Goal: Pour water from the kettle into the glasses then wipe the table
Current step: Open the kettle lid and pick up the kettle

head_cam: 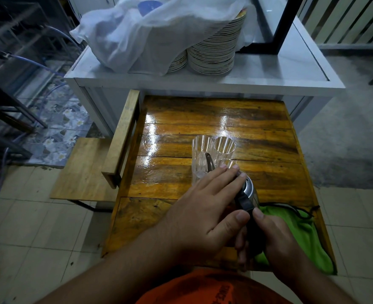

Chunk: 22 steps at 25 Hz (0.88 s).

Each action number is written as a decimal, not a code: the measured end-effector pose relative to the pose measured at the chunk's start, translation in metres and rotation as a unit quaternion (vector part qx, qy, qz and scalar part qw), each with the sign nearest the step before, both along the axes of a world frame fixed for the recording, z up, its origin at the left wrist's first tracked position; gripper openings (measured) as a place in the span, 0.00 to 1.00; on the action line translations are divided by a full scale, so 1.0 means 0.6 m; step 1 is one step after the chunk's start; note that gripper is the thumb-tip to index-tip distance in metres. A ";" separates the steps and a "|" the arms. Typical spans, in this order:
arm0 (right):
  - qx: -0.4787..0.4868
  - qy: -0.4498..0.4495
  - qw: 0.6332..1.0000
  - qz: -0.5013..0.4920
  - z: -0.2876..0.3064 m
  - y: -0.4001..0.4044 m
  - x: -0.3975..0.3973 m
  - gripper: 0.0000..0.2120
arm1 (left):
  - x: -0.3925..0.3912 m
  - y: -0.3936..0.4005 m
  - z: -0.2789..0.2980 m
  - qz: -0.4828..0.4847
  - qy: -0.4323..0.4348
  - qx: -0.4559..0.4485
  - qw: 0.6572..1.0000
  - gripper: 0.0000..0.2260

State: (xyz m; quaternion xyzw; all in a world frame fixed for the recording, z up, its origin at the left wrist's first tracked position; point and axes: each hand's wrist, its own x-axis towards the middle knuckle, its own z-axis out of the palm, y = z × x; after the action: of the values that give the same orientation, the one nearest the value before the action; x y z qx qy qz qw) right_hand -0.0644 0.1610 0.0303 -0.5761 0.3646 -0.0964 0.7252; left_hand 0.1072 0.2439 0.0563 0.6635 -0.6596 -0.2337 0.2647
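Tall stacks of white round plates point(212, 51) are sitting on a white cabinet top point(269, 66), half draped by a sheer white plastic sheet point(137, 38). A light wooden chair point(86, 170) is standing on pale floor tiles point(38, 216), with flower-patterned tiles point(65, 121) lying beyond.

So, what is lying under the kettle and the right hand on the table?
A green cloth lies on the wooden table beneath the right hand and the kettle. A black cord runs over it. The cloth's left part is hidden by them.
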 end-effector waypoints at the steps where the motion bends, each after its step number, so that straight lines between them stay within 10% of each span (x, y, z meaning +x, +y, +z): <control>1: -0.003 0.001 1.000 -0.001 0.005 -0.001 0.002 0.41 | 0.001 -0.002 0.003 0.002 0.002 -0.001 1.000 0.33; 22: 0.023 0.060 0.998 0.013 0.102 -0.052 0.081 0.34 | 0.061 -0.074 0.021 0.029 0.058 0.018 0.998 0.36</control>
State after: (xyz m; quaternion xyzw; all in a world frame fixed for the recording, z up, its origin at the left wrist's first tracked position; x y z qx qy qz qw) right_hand -0.0160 0.1297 0.0918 -0.5690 0.4018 -0.0435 0.7162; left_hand 0.1437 0.1994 0.0690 0.6726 -0.6191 -0.2755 0.2973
